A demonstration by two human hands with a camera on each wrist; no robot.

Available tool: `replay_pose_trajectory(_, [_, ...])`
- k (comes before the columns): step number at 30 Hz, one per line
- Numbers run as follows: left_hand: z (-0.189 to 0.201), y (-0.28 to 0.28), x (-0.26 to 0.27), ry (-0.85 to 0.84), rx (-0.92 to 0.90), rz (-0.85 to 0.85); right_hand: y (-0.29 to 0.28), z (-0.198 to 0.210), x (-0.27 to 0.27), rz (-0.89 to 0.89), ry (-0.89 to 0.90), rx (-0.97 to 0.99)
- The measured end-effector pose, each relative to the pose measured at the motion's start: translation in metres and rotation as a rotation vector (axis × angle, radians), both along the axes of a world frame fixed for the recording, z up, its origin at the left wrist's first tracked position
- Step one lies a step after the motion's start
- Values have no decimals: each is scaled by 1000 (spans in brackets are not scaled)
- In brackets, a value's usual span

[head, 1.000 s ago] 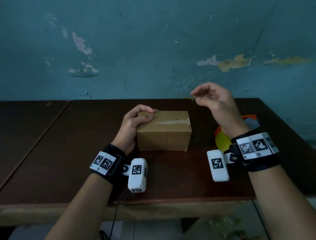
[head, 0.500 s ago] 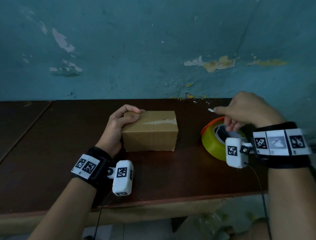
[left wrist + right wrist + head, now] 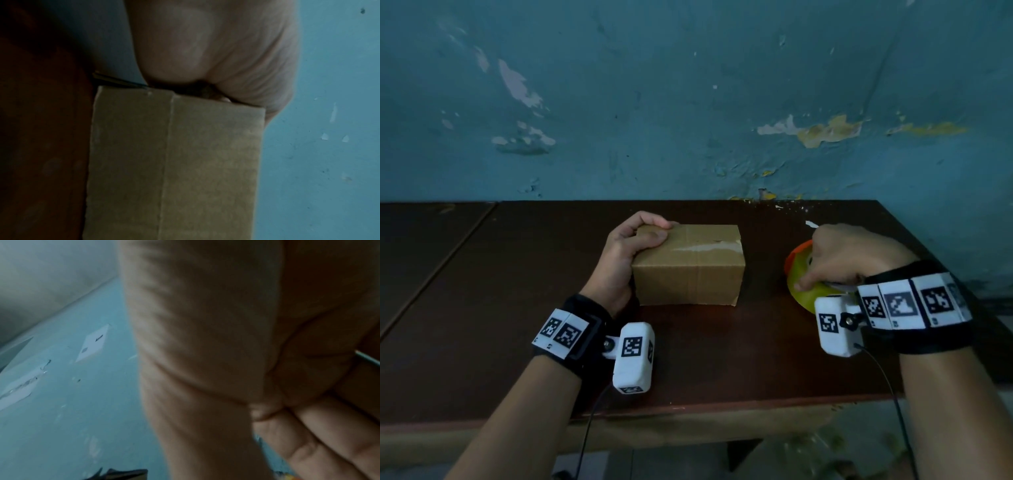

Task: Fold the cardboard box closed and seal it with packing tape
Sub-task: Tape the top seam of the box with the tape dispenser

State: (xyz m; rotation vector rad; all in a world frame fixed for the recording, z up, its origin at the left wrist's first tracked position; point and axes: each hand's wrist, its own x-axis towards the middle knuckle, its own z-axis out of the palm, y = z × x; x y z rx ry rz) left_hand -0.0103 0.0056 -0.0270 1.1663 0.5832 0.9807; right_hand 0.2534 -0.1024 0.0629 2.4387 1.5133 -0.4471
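Observation:
A small brown cardboard box sits closed on the dark table, with a pale torn strip along its top seam. My left hand grips its upper left corner, thumb on the top face and fingers curled over the far edge. In the left wrist view the box side fills the frame under my palm. A yellow roll of packing tape with an orange rim lies right of the box. My right hand is over it, fingers curled down onto the roll and thumb on its near side. The right wrist view shows only palm and fingers.
A peeling blue wall rises directly behind the table. A seam splits the tabletop at far left. The table's front edge runs below my wrists. Small white flakes lie near the back right.
My right hand has come down from mid-air beside the box to the tape roll and closed on it. The left hand has kept its hold on the box corner.

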Motion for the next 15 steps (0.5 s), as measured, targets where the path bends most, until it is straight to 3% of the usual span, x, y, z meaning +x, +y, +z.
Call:
replay_pose_trajectory(3, [-1, 1, 0, 8, 8, 9, -1, 6, 5, -47, 59, 136])
replay_pose_trajectory(6, [-1, 0, 1, 1, 8, 15, -3, 14, 12, -97, 245, 450])
replay_pose_trajectory(12, [-2, 1, 2, -30, -6, 13, 3, 18, 2, -102, 937, 1169])
replay_pose_trajectory(15, [-1, 0, 4, -32, -5, 14, 6, 21, -11, -92, 1340, 1403])
